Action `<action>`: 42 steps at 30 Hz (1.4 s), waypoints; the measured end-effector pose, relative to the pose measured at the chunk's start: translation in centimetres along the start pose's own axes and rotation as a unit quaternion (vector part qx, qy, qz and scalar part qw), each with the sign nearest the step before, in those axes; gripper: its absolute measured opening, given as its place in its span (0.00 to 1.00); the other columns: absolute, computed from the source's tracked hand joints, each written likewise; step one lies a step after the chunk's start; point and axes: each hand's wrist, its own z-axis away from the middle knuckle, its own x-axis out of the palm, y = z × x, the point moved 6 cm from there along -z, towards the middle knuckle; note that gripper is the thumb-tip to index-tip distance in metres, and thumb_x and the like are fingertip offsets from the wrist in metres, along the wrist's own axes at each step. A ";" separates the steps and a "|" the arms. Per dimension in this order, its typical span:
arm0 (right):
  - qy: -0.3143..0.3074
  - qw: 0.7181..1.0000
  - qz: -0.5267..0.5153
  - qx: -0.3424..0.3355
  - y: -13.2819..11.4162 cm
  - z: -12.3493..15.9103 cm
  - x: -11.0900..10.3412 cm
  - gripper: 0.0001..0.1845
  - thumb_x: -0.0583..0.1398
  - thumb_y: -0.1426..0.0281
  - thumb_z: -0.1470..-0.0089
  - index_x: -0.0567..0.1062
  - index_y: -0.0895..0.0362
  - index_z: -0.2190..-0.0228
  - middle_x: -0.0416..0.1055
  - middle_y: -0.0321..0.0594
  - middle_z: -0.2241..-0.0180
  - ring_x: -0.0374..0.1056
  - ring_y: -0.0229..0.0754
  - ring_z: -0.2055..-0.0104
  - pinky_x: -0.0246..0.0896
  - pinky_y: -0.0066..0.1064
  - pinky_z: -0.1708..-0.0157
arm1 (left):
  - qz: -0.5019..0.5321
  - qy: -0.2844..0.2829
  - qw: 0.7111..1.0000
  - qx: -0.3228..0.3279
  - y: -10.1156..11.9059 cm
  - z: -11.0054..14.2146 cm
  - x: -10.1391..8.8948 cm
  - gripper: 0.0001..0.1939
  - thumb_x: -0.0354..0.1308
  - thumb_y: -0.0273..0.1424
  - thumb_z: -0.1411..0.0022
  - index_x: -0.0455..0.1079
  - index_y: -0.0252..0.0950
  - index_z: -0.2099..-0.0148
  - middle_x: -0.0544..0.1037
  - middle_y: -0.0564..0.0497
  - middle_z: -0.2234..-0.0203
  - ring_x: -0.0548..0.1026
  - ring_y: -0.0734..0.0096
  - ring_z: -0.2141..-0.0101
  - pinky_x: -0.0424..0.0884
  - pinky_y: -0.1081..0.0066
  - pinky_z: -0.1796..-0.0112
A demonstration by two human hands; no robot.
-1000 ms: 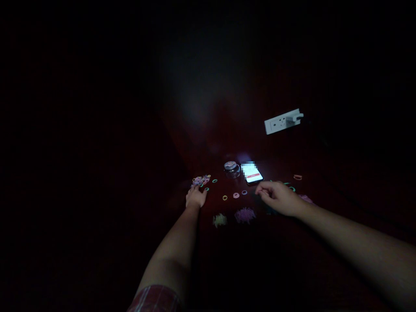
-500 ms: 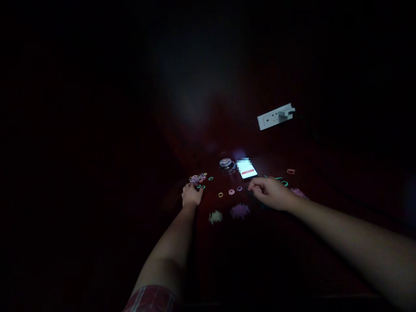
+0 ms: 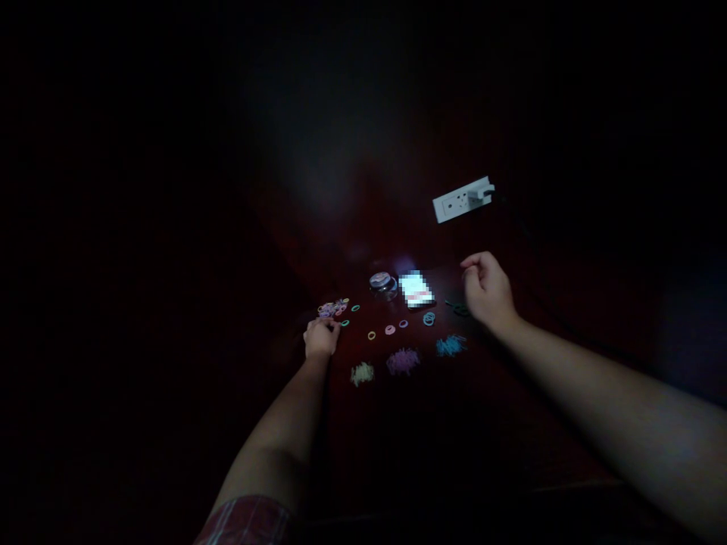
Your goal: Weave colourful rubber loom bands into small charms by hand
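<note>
My left hand [image 3: 321,337] rests at the near edge of a mixed heap of small coloured hair ties [image 3: 330,310], its fingers drawn together. A green hair tie [image 3: 344,323] lies against or just beside its thumb; what the fingers pinch is too small and dark to see. My right hand [image 3: 488,291] is curled closed, to the right of the phone and above dark green hair ties [image 3: 460,309]. Anything inside its fingers is hidden. Between the hands lie a yellow tie [image 3: 371,335], a pink one [image 3: 390,330], a purple one [image 3: 403,324] and several blue ones [image 3: 429,319].
Nearer me are yellow [image 3: 362,374], purple [image 3: 403,361] and blue [image 3: 451,346] piles of ties. Behind stand a lidded clear jar [image 3: 382,286] and a lit phone [image 3: 417,289]. A white socket panel [image 3: 463,200] holds a plug with a cable. The surroundings are very dark.
My right hand has moved away and to the right, uncovering the blue pile and blue ties. My left fingers have drawn together, and one of two green ties beside them no longer shows. The view has shifted.
</note>
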 end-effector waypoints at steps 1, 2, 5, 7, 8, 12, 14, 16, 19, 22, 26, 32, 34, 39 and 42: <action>-0.015 1.000 0.010 -0.003 -0.1 0.1 0.4 0.10 0.49 0.71 0.42 0.68 0.55 0.62 0.70 0.41 0.70 0.64 0.42 0.72 0.55 0.31 0.71 | 0.000 0.002 1.000 0.002 0.0 0.0 0.0 0.13 0.53 0.41 0.38 0.76 0.40 0.61 0.76 0.47 0.52 0.68 0.55 0.48 0.63 0.59 0.48; -0.035 0.999 0.024 -0.006 -0.1 0.2 0.8 0.10 0.50 0.72 0.43 0.69 0.55 0.62 0.71 0.40 0.70 0.64 0.42 0.72 0.55 0.31 0.70 | 0.000 0.004 1.000 0.003 0.0 -0.1 0.0 0.14 0.52 0.40 0.37 0.75 0.39 0.61 0.76 0.46 0.53 0.68 0.55 0.48 0.64 0.60 0.48; -0.112 0.990 0.084 -0.020 -0.3 0.7 2.4 0.09 0.51 0.74 0.45 0.70 0.55 0.64 0.73 0.41 0.67 0.68 0.43 0.67 0.56 0.31 0.67 | 0.006 0.005 1.000 0.007 -0.2 -0.2 0.1 0.14 0.50 0.39 0.35 0.73 0.37 0.60 0.77 0.44 0.57 0.72 0.58 0.53 0.66 0.64 0.51; -0.166 0.977 0.128 -0.032 -0.3 1.0 3.3 0.09 0.52 0.76 0.46 0.71 0.55 0.67 0.74 0.42 0.66 0.69 0.44 0.63 0.57 0.32 0.64 | 0.015 0.003 1.000 0.009 -0.3 -0.3 0.2 0.14 0.48 0.38 0.34 0.72 0.37 0.60 0.78 0.44 0.60 0.75 0.61 0.58 0.68 0.67 0.54; -0.184 0.971 0.148 -0.034 -0.2 1.0 3.6 0.09 0.52 0.77 0.47 0.71 0.56 0.68 0.74 0.43 0.65 0.69 0.45 0.62 0.57 0.32 0.63 | 0.019 0.001 1.000 0.008 -0.3 -0.4 0.3 0.14 0.48 0.38 0.34 0.72 0.37 0.59 0.78 0.45 0.61 0.76 0.62 0.59 0.68 0.68 0.56; -0.154 0.968 0.197 0.000 0.9 -0.2 2.4 0.12 0.52 0.78 0.48 0.71 0.55 0.65 0.75 0.44 0.63 0.69 0.47 0.59 0.58 0.34 0.60 | 0.033 0.000 0.999 0.004 -0.5 -0.4 0.3 0.13 0.48 0.38 0.34 0.70 0.38 0.59 0.79 0.45 0.62 0.77 0.62 0.62 0.69 0.68 0.59; -0.109 0.974 0.194 0.032 1.7 -1.2 1.2 0.13 0.51 0.78 0.47 0.70 0.55 0.61 0.76 0.43 0.63 0.69 0.47 0.59 0.58 0.34 0.60 | 0.041 0.000 0.999 0.005 -0.5 -0.4 0.2 0.12 0.49 0.38 0.34 0.70 0.38 0.60 0.79 0.46 0.63 0.77 0.62 0.63 0.69 0.68 0.60; -0.081 0.979 0.173 0.070 2.7 -2.0 0.3 0.15 0.51 0.77 0.47 0.68 0.54 0.59 0.77 0.41 0.63 0.70 0.46 0.60 0.58 0.33 0.61 | 0.048 0.001 0.999 0.006 -0.5 -0.4 0.1 0.10 0.50 0.37 0.35 0.70 0.38 0.60 0.79 0.46 0.63 0.77 0.62 0.64 0.70 0.68 0.61; -0.080 0.978 0.143 0.128 4.4 -2.5 -0.1 0.15 0.50 0.76 0.45 0.66 0.54 0.56 0.78 0.40 0.65 0.72 0.43 0.63 0.59 0.31 0.63 | 0.054 0.006 0.998 0.013 -0.5 -0.5 0.1 0.08 0.52 0.35 0.37 0.69 0.38 0.59 0.79 0.46 0.62 0.77 0.62 0.63 0.70 0.69 0.60; -0.121 0.965 0.182 0.142 5.2 -2.5 0.4 0.16 0.50 0.75 0.44 0.67 0.55 0.54 0.78 0.42 0.63 0.72 0.43 0.62 0.59 0.30 0.64 | 0.053 0.016 0.998 0.025 -0.5 -0.5 0.0 0.08 0.53 0.33 0.38 0.69 0.38 0.58 0.78 0.46 0.60 0.76 0.61 0.60 0.70 0.68 0.57; -0.184 0.947 0.230 0.130 5.3 -2.0 1.2 0.11 0.54 0.73 0.47 0.73 0.53 0.62 0.78 0.43 0.62 0.72 0.45 0.60 0.59 0.31 0.64 | 0.048 0.022 0.998 0.037 -0.4 -0.5 -0.2 0.07 0.52 0.33 0.38 0.69 0.38 0.59 0.77 0.46 0.60 0.76 0.60 0.59 0.69 0.66 0.56; -0.236 0.935 0.243 0.105 5.3 -2.3 1.4 0.15 0.56 0.78 0.52 0.77 0.52 0.65 0.77 0.40 0.61 0.72 0.42 0.61 0.58 0.28 0.66 | 0.047 0.021 0.998 0.043 -0.6 -0.6 -0.1 0.08 0.52 0.34 0.38 0.69 0.38 0.58 0.78 0.46 0.59 0.75 0.59 0.59 0.70 0.66 0.57; -0.258 0.929 0.247 0.096 5.5 -2.6 1.2 0.17 0.55 0.79 0.51 0.78 0.52 0.63 0.77 0.39 0.59 0.71 0.41 0.60 0.59 0.27 0.65 | 0.049 0.020 0.998 0.046 -0.7 -0.7 0.1 0.08 0.52 0.34 0.37 0.69 0.38 0.58 0.78 0.46 0.59 0.75 0.60 0.59 0.70 0.66 0.56; -0.344 0.902 0.254 0.050 5.1 -2.1 1.1 0.23 0.59 0.78 0.54 0.79 0.44 0.59 0.76 0.35 0.54 0.68 0.45 0.52 0.58 0.30 0.57 | 0.046 0.018 0.998 0.045 -0.9 -0.9 0.4 0.09 0.52 0.34 0.38 0.69 0.38 0.58 0.78 0.45 0.59 0.76 0.59 0.59 0.70 0.66 0.57; -0.400 0.879 0.258 0.018 4.6 -1.1 1.7 0.24 0.62 0.77 0.56 0.80 0.39 0.60 0.76 0.33 0.53 0.66 0.47 0.50 0.56 0.33 0.52 | 0.043 0.016 0.998 0.046 -0.8 -0.9 0.3 0.09 0.51 0.35 0.37 0.69 0.38 0.59 0.78 0.45 0.59 0.76 0.58 0.59 0.70 0.65 0.57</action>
